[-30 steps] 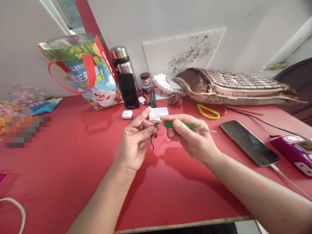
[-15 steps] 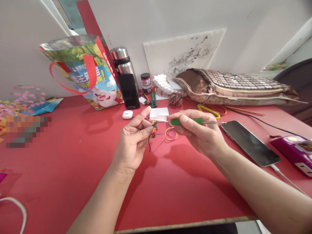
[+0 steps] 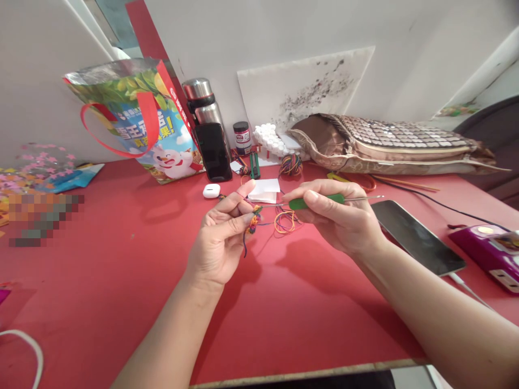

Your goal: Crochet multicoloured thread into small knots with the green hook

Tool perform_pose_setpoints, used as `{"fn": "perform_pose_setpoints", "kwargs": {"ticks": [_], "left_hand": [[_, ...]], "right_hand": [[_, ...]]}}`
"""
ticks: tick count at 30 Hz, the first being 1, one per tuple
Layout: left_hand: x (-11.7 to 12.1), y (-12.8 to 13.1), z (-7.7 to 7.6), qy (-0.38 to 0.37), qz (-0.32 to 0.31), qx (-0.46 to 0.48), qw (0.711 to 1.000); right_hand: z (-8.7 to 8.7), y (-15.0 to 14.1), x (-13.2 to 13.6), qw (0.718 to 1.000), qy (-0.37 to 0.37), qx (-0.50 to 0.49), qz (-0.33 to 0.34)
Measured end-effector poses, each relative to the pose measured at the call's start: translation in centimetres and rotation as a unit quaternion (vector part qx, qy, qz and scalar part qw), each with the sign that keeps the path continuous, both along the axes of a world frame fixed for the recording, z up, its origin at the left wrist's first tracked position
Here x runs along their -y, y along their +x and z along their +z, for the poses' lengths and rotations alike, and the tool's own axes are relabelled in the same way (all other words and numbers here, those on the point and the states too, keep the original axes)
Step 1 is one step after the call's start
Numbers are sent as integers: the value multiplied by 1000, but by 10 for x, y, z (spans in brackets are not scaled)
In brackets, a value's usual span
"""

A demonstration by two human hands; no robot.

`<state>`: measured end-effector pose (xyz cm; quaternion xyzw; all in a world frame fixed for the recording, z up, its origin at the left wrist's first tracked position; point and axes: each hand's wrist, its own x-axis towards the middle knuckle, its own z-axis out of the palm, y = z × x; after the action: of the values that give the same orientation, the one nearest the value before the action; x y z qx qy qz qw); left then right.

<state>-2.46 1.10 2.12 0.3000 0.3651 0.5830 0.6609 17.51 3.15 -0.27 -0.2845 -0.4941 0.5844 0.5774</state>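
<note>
The left hand (image 3: 221, 232) pinches a multicoloured crochet piece (image 3: 253, 221) between thumb and fingers, above the red table (image 3: 141, 297). The right hand (image 3: 340, 221) grips a double-ended crochet hook (image 3: 298, 204) by its green handle, fingers closed around it. The left metal end of the hook meets the top of the crochet piece; whether it passes through a loop cannot be told. Loose yarn (image 3: 285, 222) lies in loops beneath the hook.

Caution: the working loop may slip off if the hook is drawn back too far or turned away from the strand. The loose yarn may tangle or snag if pulled unevenly. A weak left pinch may let the crochet piece twist. The free right end of the hook may catch, since it projects beyond the hand.

Count: hands, two; crochet hook, one; crochet piece, one; round yarn ball (image 3: 291, 165), one; vacuum flask (image 3: 206, 111), one; earbud case (image 3: 211, 190), one; smartphones, two: one upright (image 3: 216, 154), one flat (image 3: 421, 237).
</note>
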Motion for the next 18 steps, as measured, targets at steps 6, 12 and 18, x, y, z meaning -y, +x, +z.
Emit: {"fn": "perform_pose_setpoints", "kwargs": {"ticks": [6,12,18], "left_hand": [[0,-1,-1,-28,-9,21,999],[1,4,-3,-21,-21,15,999],[4,12,-7,54,22,-6,998]], "right_hand": [[2,1,-1,1000,-2,-14,13],[3,-3,-1,994,-55,-55,82],[-1,-19,4,980,-102,-129,112]]}}
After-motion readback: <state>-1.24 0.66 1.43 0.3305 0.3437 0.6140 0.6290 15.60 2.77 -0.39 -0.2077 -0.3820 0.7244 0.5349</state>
